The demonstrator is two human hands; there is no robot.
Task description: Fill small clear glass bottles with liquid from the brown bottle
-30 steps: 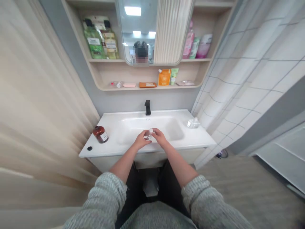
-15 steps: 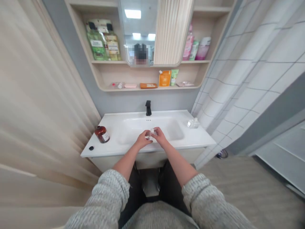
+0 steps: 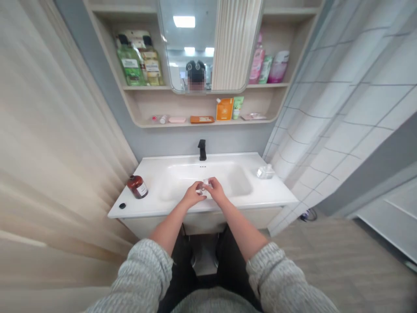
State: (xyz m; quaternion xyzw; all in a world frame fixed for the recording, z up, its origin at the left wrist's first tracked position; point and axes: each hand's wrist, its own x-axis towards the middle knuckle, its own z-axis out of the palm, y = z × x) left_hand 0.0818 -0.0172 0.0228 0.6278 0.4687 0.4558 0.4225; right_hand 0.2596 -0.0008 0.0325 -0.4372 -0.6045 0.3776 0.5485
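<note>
Above the front part of the white sink point(image 3: 243, 174), my left hand point(image 3: 193, 194) and my right hand point(image 3: 216, 190) meet around a small clear container point(image 3: 205, 182). Fingers of both hands are closed on it from either side, and they hide much of its shape. On the left of the counter stands a brown bottle point(image 3: 137, 187) with a white label, its neck showing no cap. A black cap point(image 3: 122, 205) lies in front of that bottle. At the right end of the counter is a clear bottle point(image 3: 265, 171).
A black faucet point(image 3: 202, 150) rises behind the sink. Overhead, a shelf cabinet point(image 3: 143, 125) with a mirror point(image 3: 190, 39) holds several bottles, an orange pouch point(image 3: 224, 109) and a green tube point(image 3: 237, 108). A pale curtain point(image 3: 65, 130) hangs left; white tiles point(image 3: 325, 130) stand right.
The small container has turned a little between my fingers, and its pale top now leans differently. My view has shifted slightly. The bottles and cap stay in place.
</note>
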